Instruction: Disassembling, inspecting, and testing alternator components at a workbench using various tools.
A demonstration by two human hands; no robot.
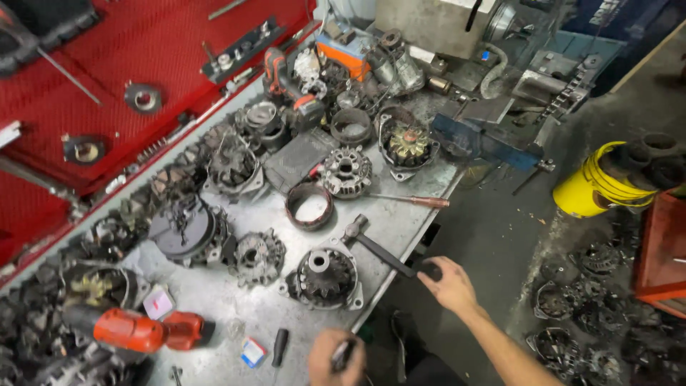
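My right hand grips the end of a black hammer at the metal bench's front edge. The hammer's head lies on the bench just above a grey alternator housing. At the bottom of the view, my left hand is closed around a small dark tool, near a black-handled screwdriver. Both hands are at the bench's near edge, with the alternator housing between them.
Several alternator parts crowd the bench, among them a stator ring and a screwdriver with a reddish handle. A red power tool lies lower left. Further off are a blue vise, a yellow bucket and a red tool panel.
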